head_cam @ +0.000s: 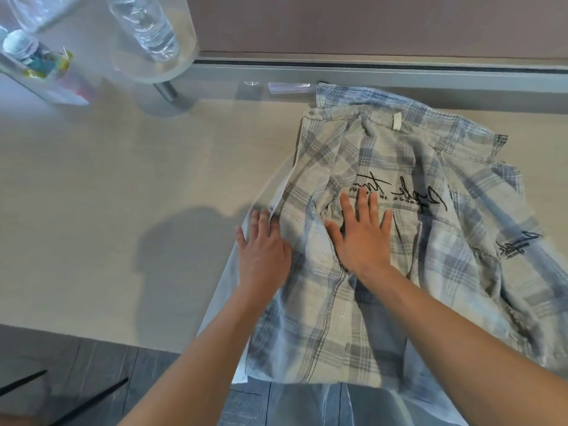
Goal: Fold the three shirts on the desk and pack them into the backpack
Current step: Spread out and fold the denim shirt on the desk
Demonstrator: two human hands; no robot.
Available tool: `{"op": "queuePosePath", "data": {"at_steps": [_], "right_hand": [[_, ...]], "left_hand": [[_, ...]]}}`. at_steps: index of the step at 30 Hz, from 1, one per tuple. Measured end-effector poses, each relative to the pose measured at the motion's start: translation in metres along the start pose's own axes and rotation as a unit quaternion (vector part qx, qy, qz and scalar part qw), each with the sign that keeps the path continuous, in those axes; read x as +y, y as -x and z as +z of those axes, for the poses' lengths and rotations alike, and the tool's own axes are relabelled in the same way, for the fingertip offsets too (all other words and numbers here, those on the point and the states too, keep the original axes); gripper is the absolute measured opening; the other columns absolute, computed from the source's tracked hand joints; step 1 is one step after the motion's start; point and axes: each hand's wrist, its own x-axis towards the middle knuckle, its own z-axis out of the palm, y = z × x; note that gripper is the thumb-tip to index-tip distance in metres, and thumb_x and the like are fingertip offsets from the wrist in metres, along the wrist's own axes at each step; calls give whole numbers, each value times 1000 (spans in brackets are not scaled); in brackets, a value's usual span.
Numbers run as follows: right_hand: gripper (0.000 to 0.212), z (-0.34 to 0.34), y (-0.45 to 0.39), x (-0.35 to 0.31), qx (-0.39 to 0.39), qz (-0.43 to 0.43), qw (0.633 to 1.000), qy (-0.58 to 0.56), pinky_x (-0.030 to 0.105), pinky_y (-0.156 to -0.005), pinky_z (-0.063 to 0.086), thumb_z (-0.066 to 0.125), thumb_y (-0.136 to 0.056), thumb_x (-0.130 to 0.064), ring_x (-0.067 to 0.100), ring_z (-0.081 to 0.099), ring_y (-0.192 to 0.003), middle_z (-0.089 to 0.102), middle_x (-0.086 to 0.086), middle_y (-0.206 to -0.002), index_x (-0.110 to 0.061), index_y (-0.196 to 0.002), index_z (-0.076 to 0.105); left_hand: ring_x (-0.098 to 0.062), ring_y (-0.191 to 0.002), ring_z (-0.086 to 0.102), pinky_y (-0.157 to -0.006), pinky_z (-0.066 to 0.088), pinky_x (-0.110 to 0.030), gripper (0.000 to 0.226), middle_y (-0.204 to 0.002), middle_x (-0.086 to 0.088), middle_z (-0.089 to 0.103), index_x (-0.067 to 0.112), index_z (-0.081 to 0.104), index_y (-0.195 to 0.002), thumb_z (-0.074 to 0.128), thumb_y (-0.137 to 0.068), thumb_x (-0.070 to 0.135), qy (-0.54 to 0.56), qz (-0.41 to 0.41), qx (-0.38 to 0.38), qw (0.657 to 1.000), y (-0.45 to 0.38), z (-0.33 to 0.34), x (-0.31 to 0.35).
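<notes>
- The plaid shirt (384, 241) lies spread on the desk (123, 195), collar toward twelve o'clock and hem toward six o'clock, where it hangs over the near desk edge. Its long axis runs roughly twelve to six.
- A black script print crosses the upper back, reading upside down from here, so the shirt lies back up.
- The right hand (361, 238) rests flat on the middle of the shirt, fingers spread wide and pointing to twelve o'clock, gripping nothing; it pins the cloth.
- The left hand (264, 253) lies at nine o'clock of the right hand, on the shirt's left edge. Its fingers are loosely extended, tips at the buttoned edge (273, 210); whether they pinch the fabric I cannot tell.
- That left edge looks already turned inward, while the right side, with a sleeve (516, 241) bunched toward three o'clock, is not yet folded.
- The turning relation: the loose side lies at three o'clock of the right hand, which is the nearer one, so the next fold likely brings that side across toward nine o'clock along the long axis.
- A paler cloth (227, 287) shows under the plaid shirt's left edge, perhaps another shirt.
- No backpack is in view.
- Clear bottles (150, 29) stand far off at eleven o'clock.
</notes>
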Motion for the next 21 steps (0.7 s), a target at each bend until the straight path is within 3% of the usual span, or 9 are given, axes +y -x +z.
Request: {"op": "queuePosePath", "data": {"at_steps": [3, 7, 9, 11, 16, 19, 21], "right_hand": [[64, -8, 23, -11, 82, -13, 992, -94, 56, -129, 15, 35, -110, -46, 29, 6, -161, 9, 11, -174, -17, -166, 20], [49, -11, 56, -35, 149, -147, 969, -132, 50, -127, 22, 42, -110, -33, 29, 23, -156, 30, 10, -167, -16, -157, 43], [46, -12, 57, -46, 132, -200, 963, -126, 53, -125, 25, 39, -111, -34, 27, 28, -155, 38, 9, -163, -16, -153, 49], [47, -19, 50, -58, 88, -213, 960, -157, 48, -124, 30, 36, -111, -39, 24, 36, -150, 45, 6, -159, -20, -151, 52], [40, -52, 19, -77, -49, -123, 932, -337, 18, -111, 36, 36, -114, -35, 1, 51, -131, 60, -15, -143, -27, -142, 63], [40, -58, 7, -74, -83, -75, 930, -350, 26, -116, 35, 38, -113, -30, 9, 52, -135, 61, -5, -147, -21, -140, 65], [41, -59, 7, -66, -87, -71, 935, -336, 29, -118, 34, 38, -112, -26, 12, 52, -137, 61, -3, -146, -19, -141, 65]], "left_hand": [[-25, -160, 1, -129, 6, -55, 61, -173, -8, 11, 9, 19, -164, 26, -109, 35, 35, -8, -5, 999, 22, 1, -7], [-30, -155, 24, -125, 22, -54, 57, -166, -12, 30, 4, 33, -159, 39, -106, 27, 98, 15, 56, 993, 48, 5, -10], [-31, -151, 34, -123, 27, -56, 53, -160, -14, 40, 2, 43, -152, 44, -104, 23, 148, 35, 104, 983, 56, 6, -8], [-28, -152, 31, -125, 22, -56, 51, -160, -14, 40, 2, 43, -152, 46, -104, 20, 200, 45, 111, 973, 59, 3, -4], [-27, -149, 33, -124, 24, -58, 62, -157, -12, 42, 3, 42, -153, 26, -101, 32, 228, 85, 108, 964, 70, -1, 18], [-23, -157, 20, -128, 14, -55, 68, -167, -10, 30, 5, 32, -159, 19, -100, 36, 207, 90, 84, 970, 80, 7, 30], [-23, -158, 16, -127, 14, -58, 67, -169, -8, 28, 13, 39, -158, 20, -100, 39, 189, 84, 81, 975, 84, 14, 30]]}}
